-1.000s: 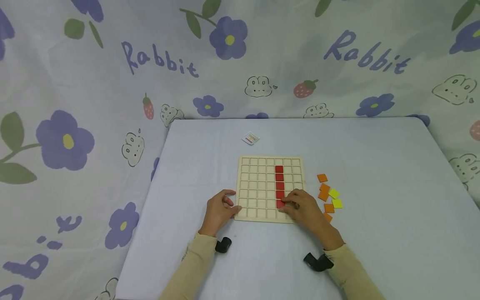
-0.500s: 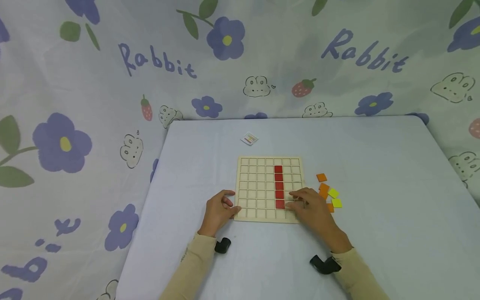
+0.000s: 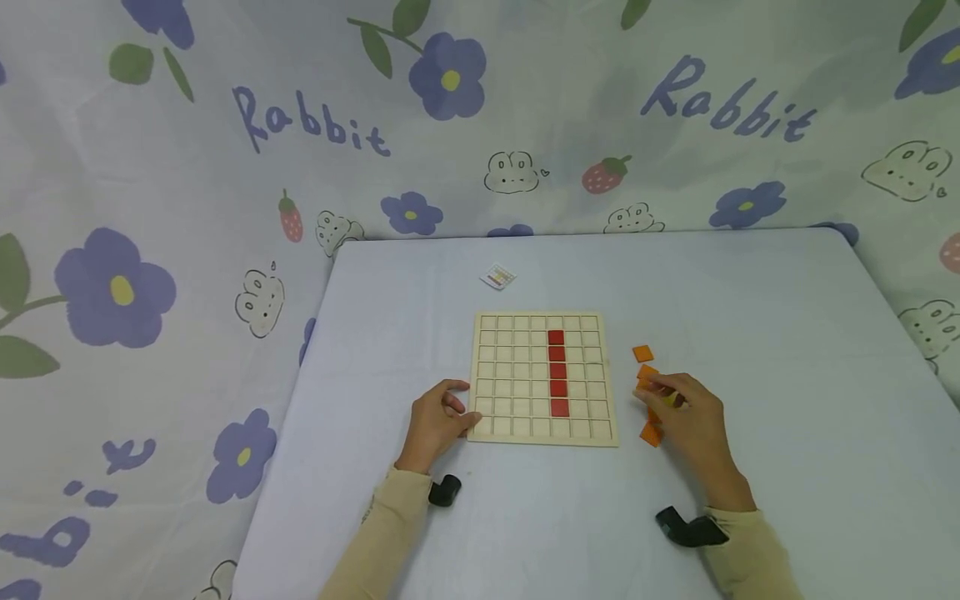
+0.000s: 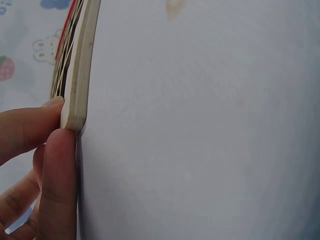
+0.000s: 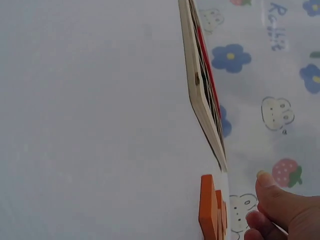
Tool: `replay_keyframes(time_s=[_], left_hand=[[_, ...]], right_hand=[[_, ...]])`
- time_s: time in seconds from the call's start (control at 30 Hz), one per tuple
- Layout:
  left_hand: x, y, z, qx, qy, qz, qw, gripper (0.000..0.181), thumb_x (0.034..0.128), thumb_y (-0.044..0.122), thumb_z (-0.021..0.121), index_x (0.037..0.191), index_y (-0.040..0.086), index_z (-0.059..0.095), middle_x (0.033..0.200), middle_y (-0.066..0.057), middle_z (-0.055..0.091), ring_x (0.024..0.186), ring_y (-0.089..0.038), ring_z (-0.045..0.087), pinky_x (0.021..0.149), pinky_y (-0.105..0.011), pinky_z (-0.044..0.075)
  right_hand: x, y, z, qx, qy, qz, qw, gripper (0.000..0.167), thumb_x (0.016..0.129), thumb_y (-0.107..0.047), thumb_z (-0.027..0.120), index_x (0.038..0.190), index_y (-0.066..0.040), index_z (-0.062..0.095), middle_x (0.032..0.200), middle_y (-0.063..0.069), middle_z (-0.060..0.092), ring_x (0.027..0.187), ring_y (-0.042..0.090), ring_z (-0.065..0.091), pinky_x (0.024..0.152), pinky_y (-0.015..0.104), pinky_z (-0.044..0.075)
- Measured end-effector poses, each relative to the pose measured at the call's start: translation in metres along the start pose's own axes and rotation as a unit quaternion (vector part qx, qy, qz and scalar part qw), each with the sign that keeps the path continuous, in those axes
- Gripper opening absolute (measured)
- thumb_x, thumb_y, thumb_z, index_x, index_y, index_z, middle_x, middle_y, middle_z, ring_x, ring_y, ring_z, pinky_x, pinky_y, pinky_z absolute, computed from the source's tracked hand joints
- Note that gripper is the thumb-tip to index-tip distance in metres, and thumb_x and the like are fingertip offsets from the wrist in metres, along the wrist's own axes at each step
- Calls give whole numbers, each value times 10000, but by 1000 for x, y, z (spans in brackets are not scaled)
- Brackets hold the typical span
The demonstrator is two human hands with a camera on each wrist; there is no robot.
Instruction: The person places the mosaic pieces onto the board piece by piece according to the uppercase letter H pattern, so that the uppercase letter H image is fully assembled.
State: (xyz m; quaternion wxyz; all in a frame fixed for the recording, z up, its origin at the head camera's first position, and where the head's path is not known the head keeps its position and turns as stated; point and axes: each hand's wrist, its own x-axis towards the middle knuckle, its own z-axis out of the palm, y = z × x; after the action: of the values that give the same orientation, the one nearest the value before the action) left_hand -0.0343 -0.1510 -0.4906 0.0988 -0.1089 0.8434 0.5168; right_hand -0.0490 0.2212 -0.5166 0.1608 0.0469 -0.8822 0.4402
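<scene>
A square wooden grid board (image 3: 504,355) lies flat, with a column of several red tiles (image 3: 557,371) right of its middle. My left hand (image 3: 431,425) grips the board's left edge near the front; the left wrist view shows finger and thumb (image 4: 60,170) on the corner of the board (image 4: 80,70). Right of the board, my right hand (image 3: 697,425) hovers with bent fingers over orange tiles (image 3: 650,433) and partly hides them and a yellow one. In the right wrist view the hand (image 5: 290,210) has thumb and fingers apart, beyond orange tiles (image 5: 207,207), and holds nothing visible.
A small printed card (image 3: 498,277) lies behind the board on the white table (image 3: 787,358). One orange tile (image 3: 642,353) sits slightly behind the others. A patterned cloth (image 3: 300,183) hangs beyond the table's back and left edges.
My right hand has moved off the board to the right, over the orange and yellow tiles. The red column stands uncovered. My left hand stays at the board's edge.
</scene>
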Motion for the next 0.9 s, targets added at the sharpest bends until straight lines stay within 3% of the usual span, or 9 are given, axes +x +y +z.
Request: replay_keyframes(time_s=[0.1,0.23,0.67,0.77,0.9], left_hand=[[1,0,-1,2,19,9,10000,483,795,22,821,1244,62,650,890,-105,592,612,-110,627,588,-270,579],[1,0,-1,-3,18,-14,10000,480,797,27,822,1244,68,650,890,-103,591,606,-111,631,585,-271,570],[3,-1,-1,-74,-32,-41,10000,484,798,22,817,1249,63,647,893,-104,585,621,-114,648,594,-281,580],[3,-1,-1,-75,-43,-100,9999,487,797,22,819,1250,62,645,889,-99,580,621,-115,645,595,-282,582],[2,-2,-1,-49,-42,-102,9999,486,796,26,821,1248,65,647,886,-98,582,616,-119,642,596,-282,580]], right_hand=[[0,5,-7,-152,95,293,9994,301,776,-49,854,1063,-45,762,921,56,709,812,-46,514,707,63,393],[1,13,-13,-234,179,336,9990,311,771,-32,852,1068,-42,760,915,72,700,814,-56,503,709,44,388],[4,24,-22,-910,-28,912,9917,320,843,-193,826,1121,-57,748,1042,110,690,867,-107,459,730,12,363],[4,24,-22,-970,-159,1152,9885,348,863,-257,810,1140,-58,741,1078,114,685,909,-49,490,745,4,368],[5,24,-23,-1019,-311,1309,9857,359,873,-265,800,1148,-44,735,1095,130,669,964,133,556,753,16,373]])
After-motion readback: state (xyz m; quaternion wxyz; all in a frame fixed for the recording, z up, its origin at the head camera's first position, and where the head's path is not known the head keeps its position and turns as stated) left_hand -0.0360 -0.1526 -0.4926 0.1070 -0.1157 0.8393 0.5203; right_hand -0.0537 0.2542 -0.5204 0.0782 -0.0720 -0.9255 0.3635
